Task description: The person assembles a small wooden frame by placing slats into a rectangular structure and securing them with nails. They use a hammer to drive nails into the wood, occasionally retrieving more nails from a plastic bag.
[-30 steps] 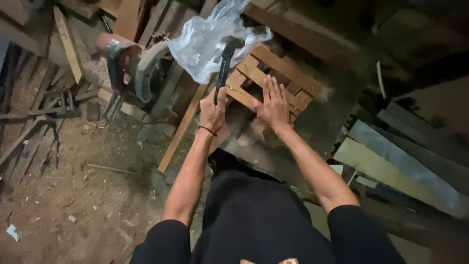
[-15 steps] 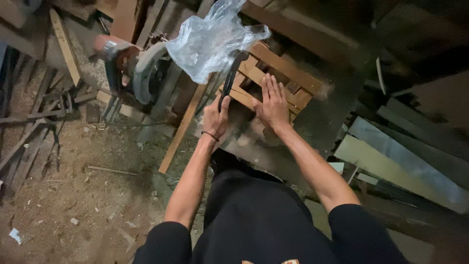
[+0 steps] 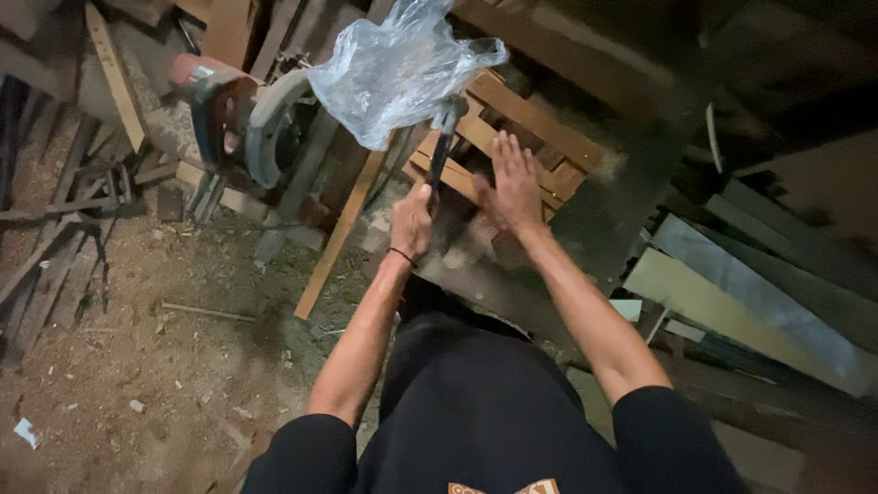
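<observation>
Far left: loose grey wooden slats and offcuts (image 3: 55, 247) strewn over a sawdust-covered dirt floor (image 3: 155, 366), with open ground between them and the body. Further right, a circular chop saw with a red-and-blue motor housing and grey blade guard (image 3: 242, 119), parked at the edge of the work area, just beside a long pale wooden batten (image 3: 340, 233) leaning diagonally down to the floor. Above, a crumpled clear plastic bag (image 3: 393, 69), hanging near the head of a dark-handled hammer (image 3: 442, 146) and hiding part of it; touching or not, cannot tell. Left hand (image 3: 412, 221), a thin dark band at the wrist, clenched round the lower end of the hammer handle, tool raised upright and slightly tilted, head clear of the wood below. Right hand (image 3: 515, 187) immediately to the right, fingers spread and pressed flat on a small slatted wooden frame of light brown strips (image 3: 512, 137), holding it against a dusty dark grey slab (image 3: 594, 238). Little room between the two hands; hammer handle close by the frame's left edge. Right of the slab's edge, stacked flat boards in pale green and grey (image 3: 732, 311), crowding that side and running toward the lower right corner.
</observation>
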